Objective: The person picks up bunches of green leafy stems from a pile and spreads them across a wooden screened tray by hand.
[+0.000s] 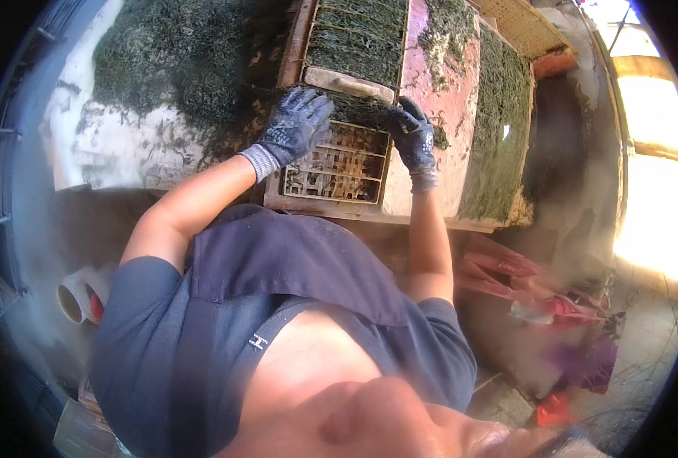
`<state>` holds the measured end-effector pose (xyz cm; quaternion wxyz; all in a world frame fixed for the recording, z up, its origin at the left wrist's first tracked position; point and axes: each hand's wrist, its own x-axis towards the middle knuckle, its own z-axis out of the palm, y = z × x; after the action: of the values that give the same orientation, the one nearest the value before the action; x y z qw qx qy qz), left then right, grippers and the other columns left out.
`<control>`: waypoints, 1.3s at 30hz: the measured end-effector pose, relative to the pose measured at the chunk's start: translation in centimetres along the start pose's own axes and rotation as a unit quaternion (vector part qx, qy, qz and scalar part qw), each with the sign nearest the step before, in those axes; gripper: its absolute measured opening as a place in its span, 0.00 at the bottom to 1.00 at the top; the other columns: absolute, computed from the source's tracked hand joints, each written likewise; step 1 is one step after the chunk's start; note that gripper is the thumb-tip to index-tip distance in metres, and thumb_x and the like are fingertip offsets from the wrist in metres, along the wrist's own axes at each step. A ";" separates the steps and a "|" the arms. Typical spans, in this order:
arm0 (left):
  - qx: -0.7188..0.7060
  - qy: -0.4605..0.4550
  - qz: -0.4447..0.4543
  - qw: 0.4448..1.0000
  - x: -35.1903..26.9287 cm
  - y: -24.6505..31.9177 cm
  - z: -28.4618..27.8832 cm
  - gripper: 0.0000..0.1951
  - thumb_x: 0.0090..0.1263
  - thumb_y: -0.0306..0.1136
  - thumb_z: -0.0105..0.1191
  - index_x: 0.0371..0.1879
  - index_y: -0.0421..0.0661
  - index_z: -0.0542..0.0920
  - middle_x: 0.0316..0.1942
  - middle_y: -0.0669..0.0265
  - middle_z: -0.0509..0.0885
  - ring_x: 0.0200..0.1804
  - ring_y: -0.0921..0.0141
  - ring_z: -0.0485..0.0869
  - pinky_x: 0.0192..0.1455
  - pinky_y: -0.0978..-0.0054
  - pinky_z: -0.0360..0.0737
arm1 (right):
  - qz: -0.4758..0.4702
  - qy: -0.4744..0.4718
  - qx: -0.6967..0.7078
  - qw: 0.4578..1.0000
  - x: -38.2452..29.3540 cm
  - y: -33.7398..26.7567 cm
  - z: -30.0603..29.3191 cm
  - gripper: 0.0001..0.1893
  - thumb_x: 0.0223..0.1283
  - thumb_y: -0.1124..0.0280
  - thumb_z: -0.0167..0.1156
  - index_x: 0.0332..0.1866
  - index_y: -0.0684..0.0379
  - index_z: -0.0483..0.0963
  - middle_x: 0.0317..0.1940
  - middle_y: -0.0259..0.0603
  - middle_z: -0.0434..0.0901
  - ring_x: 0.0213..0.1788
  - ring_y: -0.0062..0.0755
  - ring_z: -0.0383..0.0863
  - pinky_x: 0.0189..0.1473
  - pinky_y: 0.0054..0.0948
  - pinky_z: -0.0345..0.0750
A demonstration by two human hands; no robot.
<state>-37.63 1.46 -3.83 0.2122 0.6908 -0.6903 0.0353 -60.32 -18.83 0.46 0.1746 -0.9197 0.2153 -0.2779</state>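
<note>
My left hand [297, 127], in a dark coated glove, lies over the left side of a slatted wooden frame [323, 201]. Its fingers reach forward and its palm is hidden. At the frame's right side, my right hand [412, 134], gloved alike, has bent fingers against the edge of a row of dark green plant strands [357, 109]. This row stretches between both hands; whether either grips it is hidden. Beyond it a pale wooden bar with a raised handle [350, 86] lies across the frame. Farther compartments hold packed green strands [356, 48]; nearer ones show a woven lattice bottom [336, 166].
A large heap of green strands [167, 54] spreads over the work surface to the left. On the right are a pinkish board [436, 166] with scattered strands and a strand-covered panel [496, 131]. Red and pink bags [505, 266] lie low at the right; a white cylindrical container [75, 295] is at the left.
</note>
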 end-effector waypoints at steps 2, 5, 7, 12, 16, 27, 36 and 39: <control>-0.013 0.071 0.053 0.996 1.1 1.4 0.5 0.27 0.83 0.46 0.49 0.78 0.52 0.72 0.78 0.57 0.73 0.80 0.57 0.69 0.87 0.51 0.54 | 0.029 0.064 -0.023 0.997 -0.4 0.0 0.9 0.15 0.59 0.71 0.75 0.53 0.54 0.88 0.59 0.52 0.86 0.59 0.54 0.86 0.62 0.43 0.83; 0.033 -0.043 -0.011 0.998 1.6 1.6 3.2 0.27 0.83 0.45 0.47 0.78 0.51 0.72 0.77 0.57 0.75 0.80 0.58 0.69 0.88 0.50 0.52 | 0.006 0.040 -0.182 0.982 -0.3 -0.4 2.5 0.15 0.59 0.56 0.74 0.52 0.40 0.90 0.63 0.45 0.85 0.72 0.53 0.76 0.75 0.53 0.67; 0.062 -0.077 0.011 0.995 1.4 0.0 2.8 0.29 0.81 0.45 0.48 0.79 0.50 0.71 0.76 0.56 0.76 0.80 0.58 0.70 0.87 0.50 0.53 | 0.045 -0.009 -0.218 0.975 -1.4 2.5 2.6 0.15 0.61 0.52 0.71 0.53 0.32 0.90 0.71 0.38 0.80 0.77 0.56 0.70 0.80 0.54 0.58; -0.002 0.039 0.094 0.995 4.4 4.9 0.3 0.28 0.81 0.42 0.48 0.79 0.55 0.70 0.78 0.59 0.73 0.81 0.59 0.68 0.87 0.49 0.53 | 0.031 -0.051 -0.245 0.968 -1.5 1.0 6.6 0.15 0.66 0.50 0.64 0.56 0.24 0.88 0.84 0.34 0.65 0.86 0.53 0.55 0.87 0.59 0.42; 0.048 -0.068 0.039 0.996 2.9 0.6 2.8 0.29 0.81 0.41 0.48 0.80 0.52 0.68 0.80 0.58 0.71 0.82 0.58 0.67 0.89 0.51 0.50 | 0.060 0.015 -0.245 0.968 -2.0 2.6 4.7 0.12 0.60 0.49 0.68 0.47 0.30 0.90 0.78 0.41 0.73 0.82 0.62 0.62 0.82 0.60 0.49; 0.035 -0.046 -0.019 0.998 1.6 2.7 2.9 0.30 0.81 0.42 0.48 0.81 0.48 0.66 0.80 0.54 0.69 0.82 0.56 0.65 0.88 0.48 0.49 | -0.020 0.066 -0.080 0.994 -1.9 1.6 -0.3 0.26 0.51 0.57 0.81 0.57 0.50 0.86 0.58 0.44 0.87 0.59 0.48 0.84 0.66 0.48 0.78; -0.044 -0.165 0.009 0.985 6.6 5.9 8.3 0.34 0.79 0.43 0.48 0.81 0.39 0.63 0.82 0.43 0.64 0.83 0.48 0.63 0.86 0.52 0.57 | 0.277 0.092 0.050 0.955 -2.7 2.9 2.0 0.24 0.83 0.57 0.52 0.71 0.65 0.74 0.66 0.54 0.79 0.71 0.50 0.75 0.80 0.44 0.65; -0.100 -0.076 0.034 0.992 5.9 5.0 10.4 0.24 0.76 0.43 0.51 0.65 0.42 0.80 0.65 0.42 0.81 0.68 0.46 0.79 0.73 0.49 0.75 | 0.152 0.149 0.479 0.852 -0.2 -5.5 3.5 0.28 0.89 0.54 0.42 0.80 0.63 0.65 0.75 0.47 0.74 0.77 0.39 0.71 0.81 0.39 0.64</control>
<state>-44.71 -7.38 -10.04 0.2259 0.6431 -0.7274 -0.0791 -56.76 -13.40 0.02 0.5990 -0.6259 0.2159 -0.4504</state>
